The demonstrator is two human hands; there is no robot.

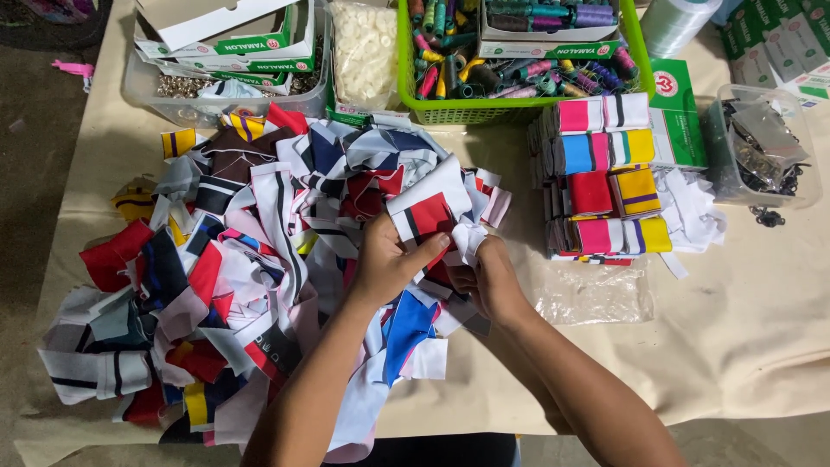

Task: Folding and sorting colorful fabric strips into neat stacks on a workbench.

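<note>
My left hand (391, 259) grips a white, red and black striped fabric strip (425, 207), thumb pressed on its red part. My right hand (490, 275) pinches a small white fabric piece (469, 239) right beside that strip, and the two hands almost touch. Both sit over the right edge of a big loose pile of multicoloured fabric scraps (233, 268) spread across the cloth-covered table (743, 329). A blue scrap (406, 329) lies just under my wrists.
Neat stacks of folded coloured strips (601, 177) stand to the right, with a clear plastic bag (596, 298) in front. At the back are a green basket of thread spools (510, 52), a bag of white buttons (365, 47), cartons, and clear tubs (761, 156) holding small metal parts.
</note>
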